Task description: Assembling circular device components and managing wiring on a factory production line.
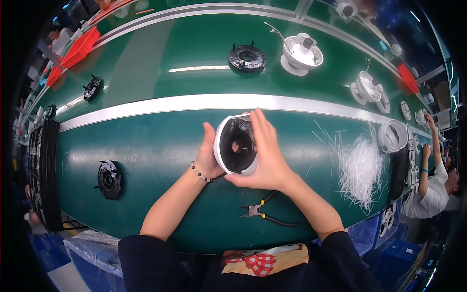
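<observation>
Both of my hands hold a white round housing (219, 148), tilted up over the green table. A black ring-shaped part (227, 155) with a hole in its middle sits inside it. My left hand (208, 158) supports the housing's left side, its thumb pointing up. The right hand (266, 158) wraps the opposite side, fingers stretched over the upper rim and thumb under the lower edge. Just below lie cutting pliers (254, 210) with black and yellow handles, jaws to the left. A separate black ring part (109, 179) rests on the table at left.
A pile of thin white plastic strips (361, 168) lies at right beside white rings (392, 136). Beyond a metal rail (194, 101), the green belt carries a black ring part (247, 58) and white domed housings (302, 54). Black stacked trays (44, 170) stand left. A co-worker (430, 190) is at far right.
</observation>
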A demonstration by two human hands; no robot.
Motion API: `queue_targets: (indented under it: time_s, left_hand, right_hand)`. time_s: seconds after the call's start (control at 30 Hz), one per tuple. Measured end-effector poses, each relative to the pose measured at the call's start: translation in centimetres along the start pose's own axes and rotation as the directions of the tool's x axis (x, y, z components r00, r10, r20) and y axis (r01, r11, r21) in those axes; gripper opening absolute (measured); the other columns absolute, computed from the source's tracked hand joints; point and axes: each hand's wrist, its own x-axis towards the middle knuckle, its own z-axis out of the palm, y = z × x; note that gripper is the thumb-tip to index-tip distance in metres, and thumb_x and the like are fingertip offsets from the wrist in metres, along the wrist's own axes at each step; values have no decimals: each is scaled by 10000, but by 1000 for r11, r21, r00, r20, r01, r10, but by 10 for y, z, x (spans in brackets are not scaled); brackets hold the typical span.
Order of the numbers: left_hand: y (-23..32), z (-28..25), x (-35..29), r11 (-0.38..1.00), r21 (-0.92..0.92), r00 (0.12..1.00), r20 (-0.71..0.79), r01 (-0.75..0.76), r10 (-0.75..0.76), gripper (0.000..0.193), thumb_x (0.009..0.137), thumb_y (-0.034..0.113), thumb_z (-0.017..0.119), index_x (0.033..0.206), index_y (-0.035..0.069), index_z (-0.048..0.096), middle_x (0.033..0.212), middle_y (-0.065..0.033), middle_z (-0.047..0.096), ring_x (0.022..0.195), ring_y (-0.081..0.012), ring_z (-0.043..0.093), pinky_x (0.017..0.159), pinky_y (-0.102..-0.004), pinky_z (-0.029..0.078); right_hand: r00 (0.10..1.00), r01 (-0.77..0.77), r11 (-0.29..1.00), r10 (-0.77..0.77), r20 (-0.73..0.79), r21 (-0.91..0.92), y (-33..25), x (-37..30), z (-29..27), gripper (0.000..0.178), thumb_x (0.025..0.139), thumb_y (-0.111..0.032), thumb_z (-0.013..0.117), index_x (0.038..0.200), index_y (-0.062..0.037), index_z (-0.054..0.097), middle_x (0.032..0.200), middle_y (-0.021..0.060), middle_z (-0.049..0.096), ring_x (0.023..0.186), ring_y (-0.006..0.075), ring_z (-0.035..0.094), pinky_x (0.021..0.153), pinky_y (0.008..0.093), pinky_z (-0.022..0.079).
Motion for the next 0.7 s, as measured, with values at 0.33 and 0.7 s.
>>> queue_targets:
  time_s: [0.33, 0.7]
  left_hand:
    - [15, -23, -11, 991, -97, 995, 48, 87, -83, 838, 773, 718, 172, 1224, 54, 415, 1120, -97, 526, 1020, -190, 530, 869, -342, 457]
    - [24, -15, -27, 994, -106, 992, -123, -30, 17, 520, 796, 416, 455, 1148, 34, 472, 1070, -123, 552, 945, -216, 561, 834, -355, 465]
  right_hand:
    - [982, 80, 993, -65, 175, -82, -13, 17, 2, 1107, 463, -343, 765, 1282, 105, 170, 1305, 305, 180, 1175, 434, 260, 935, 475, 290]
    - [991, 134, 990, -133, 26, -47, -9, 19, 31, 1114, 425, -384, 766, 1288, 54, 214, 1286, 214, 260, 1150, 387, 307, 912, 456, 299]
